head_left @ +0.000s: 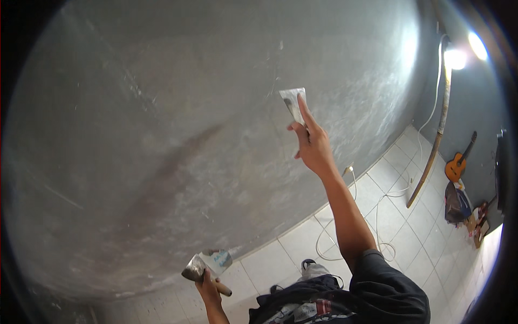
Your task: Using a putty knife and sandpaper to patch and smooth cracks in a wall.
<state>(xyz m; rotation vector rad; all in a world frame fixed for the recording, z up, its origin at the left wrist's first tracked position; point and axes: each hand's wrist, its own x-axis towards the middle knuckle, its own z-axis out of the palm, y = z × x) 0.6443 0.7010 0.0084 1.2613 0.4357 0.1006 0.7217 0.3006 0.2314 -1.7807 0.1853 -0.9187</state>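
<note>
My right hand (315,148) is raised to the grey wall (178,97), its fingers closed round a putty knife (293,103). The forefinger lies stretched along the blade, whose wide edge is at the wall; whether it touches I cannot tell. Low on the left, my left hand (208,286) grips a second putty knife (194,268) with a broad metal blade and a wooden handle that sticks out to the right. Just beyond that hand is a whitish piece with blue print (218,260); I cannot tell whether it is a container or a sheet, or whether the hand holds it.
Pale scuffs and a dark shadow mark the wall. White floor tiles (388,216) run along its foot, with a loose white cable (377,216) and a plug (349,169). A lit lamp (456,58) tops a leaning pole (440,129). A small guitar (456,167) and bags (457,202) stand at the right.
</note>
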